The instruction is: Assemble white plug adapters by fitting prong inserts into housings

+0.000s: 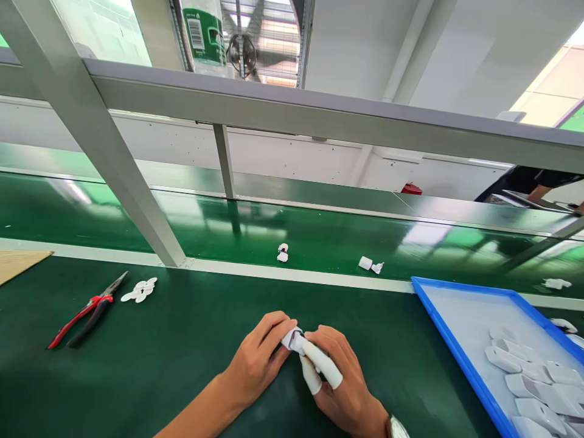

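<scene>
Low in the middle of the view, my left hand (259, 356) is closed, with its fingertips pinching a small white plastic part (292, 340). My right hand (340, 380) meets it from the other side; white finger cots cover its thumb and index finger, and their tips are pressed together at the part. The part's far side is hidden by my fingers. Both hands are just above the dark green work surface (191, 365). To the left lie red-and-black long-nose pliers (93, 307) beside several thin white oval pieces (140, 290).
At right, a blue-rimmed tray (460, 359) holds several white plastic housings (533, 380). Behind a pale edge strip, a green conveyor belt (319, 234) carries small white parts (365, 263). A slanted grey post (123, 164) stands at left. Another person's arm (541, 191) shows far right.
</scene>
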Motion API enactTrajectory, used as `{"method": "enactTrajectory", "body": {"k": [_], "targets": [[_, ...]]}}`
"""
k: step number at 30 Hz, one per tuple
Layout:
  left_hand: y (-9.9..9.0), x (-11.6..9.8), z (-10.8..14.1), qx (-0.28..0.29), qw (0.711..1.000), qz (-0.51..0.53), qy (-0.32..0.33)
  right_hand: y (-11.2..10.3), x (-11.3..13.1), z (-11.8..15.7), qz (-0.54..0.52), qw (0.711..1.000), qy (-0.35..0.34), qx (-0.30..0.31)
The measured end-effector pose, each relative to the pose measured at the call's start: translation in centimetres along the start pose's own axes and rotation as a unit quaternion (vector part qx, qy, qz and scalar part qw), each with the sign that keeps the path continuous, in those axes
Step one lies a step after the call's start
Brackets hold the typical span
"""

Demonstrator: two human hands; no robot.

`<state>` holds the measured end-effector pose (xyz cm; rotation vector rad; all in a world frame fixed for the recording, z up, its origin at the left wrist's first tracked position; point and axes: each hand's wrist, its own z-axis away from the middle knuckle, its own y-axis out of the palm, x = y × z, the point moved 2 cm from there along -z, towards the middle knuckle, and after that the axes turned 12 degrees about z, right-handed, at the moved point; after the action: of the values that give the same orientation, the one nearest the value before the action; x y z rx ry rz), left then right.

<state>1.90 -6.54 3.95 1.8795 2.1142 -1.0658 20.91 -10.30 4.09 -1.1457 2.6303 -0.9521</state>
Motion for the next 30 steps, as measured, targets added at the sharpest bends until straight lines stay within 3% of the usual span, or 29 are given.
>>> {"method": "enactTrajectory", "body": {"k": [11,17,24,30], "targets": [[0.4,-0.2,0.4,0.014,1.0,0.002,-0.015,0.2,-0.1,-0.8,0.002,0.999,0.031,0.032],[0.6,0.6,0.6,0.013,0.999,-0.013,-0.042,0.1,0.2,-1.1,-0.03,0.988,0.001,0.152],[0.9,1.0,0.5,-0.013,0.995,0.027,-0.092,1.5,-0.7,-0.5,-0.015,0.998,0.054,0.017],[1.3,0.8,0.8,-0.015,0.995,0.036,-0.092,1.9,-0.4,-0.7,-0.023,0.999,0.044,0.01]]}}
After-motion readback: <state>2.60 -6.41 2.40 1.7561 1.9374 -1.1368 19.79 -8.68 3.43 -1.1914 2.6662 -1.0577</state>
